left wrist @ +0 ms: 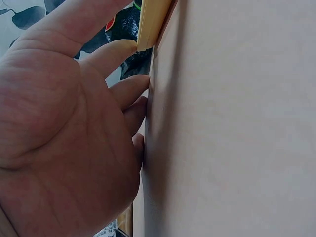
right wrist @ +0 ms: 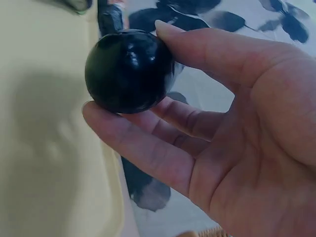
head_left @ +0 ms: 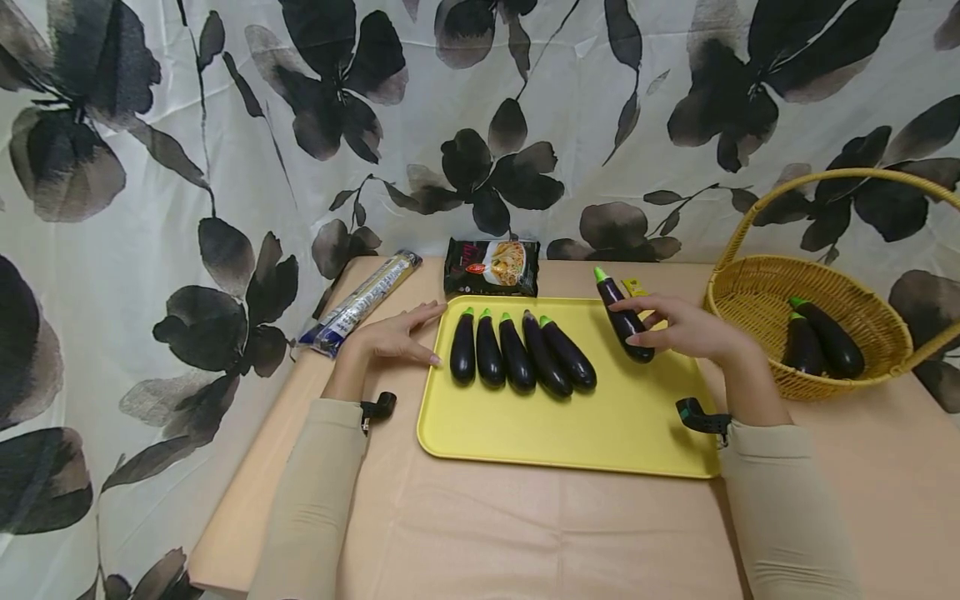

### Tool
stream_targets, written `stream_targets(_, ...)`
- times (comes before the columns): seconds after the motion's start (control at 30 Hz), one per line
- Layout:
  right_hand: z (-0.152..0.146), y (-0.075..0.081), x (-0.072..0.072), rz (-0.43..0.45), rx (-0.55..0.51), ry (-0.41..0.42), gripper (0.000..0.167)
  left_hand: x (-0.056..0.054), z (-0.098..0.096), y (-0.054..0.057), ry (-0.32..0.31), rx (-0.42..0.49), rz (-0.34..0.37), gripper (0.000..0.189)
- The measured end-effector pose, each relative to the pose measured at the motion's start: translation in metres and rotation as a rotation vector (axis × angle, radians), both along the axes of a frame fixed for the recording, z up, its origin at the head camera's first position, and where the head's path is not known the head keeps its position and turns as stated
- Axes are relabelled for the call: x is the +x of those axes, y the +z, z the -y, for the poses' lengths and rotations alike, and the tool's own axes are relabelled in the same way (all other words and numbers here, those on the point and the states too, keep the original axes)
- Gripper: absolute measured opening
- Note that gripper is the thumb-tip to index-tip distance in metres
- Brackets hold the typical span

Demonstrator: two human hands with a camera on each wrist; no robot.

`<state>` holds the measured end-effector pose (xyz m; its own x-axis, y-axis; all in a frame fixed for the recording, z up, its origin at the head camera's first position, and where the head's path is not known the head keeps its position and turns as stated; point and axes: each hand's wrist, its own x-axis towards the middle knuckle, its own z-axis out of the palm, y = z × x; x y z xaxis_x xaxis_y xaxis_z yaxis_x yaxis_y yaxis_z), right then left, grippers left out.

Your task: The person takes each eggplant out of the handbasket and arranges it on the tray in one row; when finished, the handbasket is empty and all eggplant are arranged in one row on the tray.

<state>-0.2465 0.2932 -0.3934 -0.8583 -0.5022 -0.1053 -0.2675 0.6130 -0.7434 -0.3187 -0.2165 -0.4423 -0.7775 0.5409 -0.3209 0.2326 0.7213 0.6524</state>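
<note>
My right hand (head_left: 678,329) holds a dark purple eggplant (head_left: 621,321) between thumb and fingers, over the right part of a yellow tray (head_left: 570,437). Its green stem points away from me. In the right wrist view the rounded end of that eggplant (right wrist: 131,71) faces the camera, and the tray's rim (right wrist: 116,197) shows below. Several eggplants (head_left: 517,354) lie side by side on the tray's left half, stems toward the back. My left hand (head_left: 393,335) rests at the tray's left edge. In the left wrist view its fairly straight fingers (left wrist: 111,57) reach the tray's rim (left wrist: 148,24).
A wicker basket (head_left: 810,275) with a tall handle stands on the right, with two eggplants (head_left: 825,337) inside. Behind the tray lies a black food packet (head_left: 491,268); a long blue-and-silver packet (head_left: 363,304) lies at the left. A small yellow packet (head_left: 633,287) shows behind the held eggplant.
</note>
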Motion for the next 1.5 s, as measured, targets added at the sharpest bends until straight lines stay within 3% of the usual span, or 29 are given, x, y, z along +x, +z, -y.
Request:
stream_targets(0.53,0.026,-0.017,-0.008,0.049,0.078,0.153,0.051,-0.002,0.001,-0.002,-0.002,-0.011,-0.003,0.117)
stream_targets(0.8,0.030,-0.020,-0.009,0.153,0.039,0.164,0.054,-0.001,0.000,-0.002,0.008,-0.009,0.002,0.117)
stream_targets(1.07,0.031,-0.021,-0.010,0.145,0.056,0.157,0.064,-0.001,0.000,-0.002,-0.002,-0.010,-0.011,0.117)
stream_targets(1.5,0.035,-0.018,-0.011,0.154,0.082,0.136,0.063,-0.003,0.001,-0.001,0.004,0.000,0.009,0.117)
